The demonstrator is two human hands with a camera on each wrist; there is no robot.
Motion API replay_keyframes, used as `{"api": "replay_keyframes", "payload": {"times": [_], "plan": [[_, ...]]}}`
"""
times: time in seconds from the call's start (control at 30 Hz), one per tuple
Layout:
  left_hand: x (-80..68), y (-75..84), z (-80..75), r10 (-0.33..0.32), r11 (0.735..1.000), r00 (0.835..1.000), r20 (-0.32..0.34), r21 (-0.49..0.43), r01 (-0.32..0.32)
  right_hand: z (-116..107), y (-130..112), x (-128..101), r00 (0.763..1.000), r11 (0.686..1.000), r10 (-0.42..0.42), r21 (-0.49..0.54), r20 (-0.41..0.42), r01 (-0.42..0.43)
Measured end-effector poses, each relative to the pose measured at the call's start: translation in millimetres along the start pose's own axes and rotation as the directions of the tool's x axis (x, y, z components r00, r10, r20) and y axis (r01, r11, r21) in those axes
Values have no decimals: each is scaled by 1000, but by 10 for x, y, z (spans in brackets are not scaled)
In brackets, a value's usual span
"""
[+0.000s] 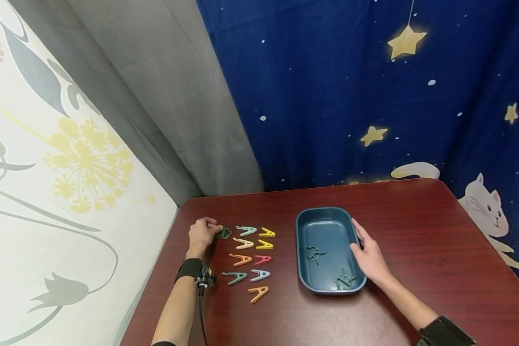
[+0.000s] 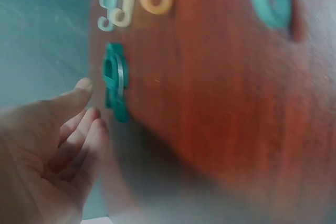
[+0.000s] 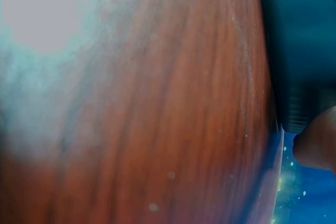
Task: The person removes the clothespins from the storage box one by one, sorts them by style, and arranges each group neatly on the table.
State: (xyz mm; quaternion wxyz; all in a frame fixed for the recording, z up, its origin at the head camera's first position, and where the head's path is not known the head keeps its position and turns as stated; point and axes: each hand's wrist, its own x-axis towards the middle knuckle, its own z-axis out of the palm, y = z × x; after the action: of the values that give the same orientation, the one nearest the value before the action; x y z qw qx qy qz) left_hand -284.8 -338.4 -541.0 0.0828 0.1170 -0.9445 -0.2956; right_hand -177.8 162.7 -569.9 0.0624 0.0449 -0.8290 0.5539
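My left hand (image 1: 203,234) is at the table's far left, with its thumb and fingertips right beside a dark green looped clip (image 1: 225,233). The left wrist view shows this green clip (image 2: 115,81) on the tabletop, with a gap between it and the fingers of the left hand (image 2: 63,140). On the right, my right hand (image 1: 369,254) grips the side of a blue rectangular tray (image 1: 302,269), thumb at the rim and fingers along the outer wall. Inside lie two green looped pieces, one at the left (image 1: 313,253) and another near the front (image 1: 345,279).
Between left hand and tray, clothespins lie in two columns, among them a yellow clothespin (image 1: 267,232), a red clothespin (image 1: 263,259), a dark green clothespin (image 1: 235,277) and an orange clothespin (image 1: 258,293). Curtains (image 1: 328,96) hang behind the wooden table (image 1: 437,250).
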Motion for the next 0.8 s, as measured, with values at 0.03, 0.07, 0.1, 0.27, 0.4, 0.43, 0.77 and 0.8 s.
{"api": "replay_keyframes", "payload": {"times": [0.03,0.07,0.1,0.27,0.4,0.43,0.77,0.8], "plan": [[-3,35,-15,20,1000,999,-28,-8,-20,-1,-2,-1,1000,1000,2,-1,2,-2],[-6,78,-30,48,999,997,-57,-9,-48,-2,-5,-1,1000,1000,2,-1,2,-2],[-10,133,-46,76,997,993,-85,-12,-77,-3,-7,-1,1000,1000,1,1,3,-1],[-35,480,-110,266,964,941,-209,62,-259,-8,-12,1,1000,1000,-2,-5,2,2],[-98,791,-98,442,897,852,-280,174,-408,-4,-2,6,1000,1000,-9,-5,2,9],[-121,870,-88,486,873,823,-293,202,-443,-3,3,7,1000,1000,-11,-4,1,11],[-385,1563,89,787,616,545,-290,429,-661,27,30,9,999,999,-50,1,-19,50],[-418,1619,120,803,594,524,-282,442,-672,29,32,9,998,999,-53,-1,-21,53]]}}
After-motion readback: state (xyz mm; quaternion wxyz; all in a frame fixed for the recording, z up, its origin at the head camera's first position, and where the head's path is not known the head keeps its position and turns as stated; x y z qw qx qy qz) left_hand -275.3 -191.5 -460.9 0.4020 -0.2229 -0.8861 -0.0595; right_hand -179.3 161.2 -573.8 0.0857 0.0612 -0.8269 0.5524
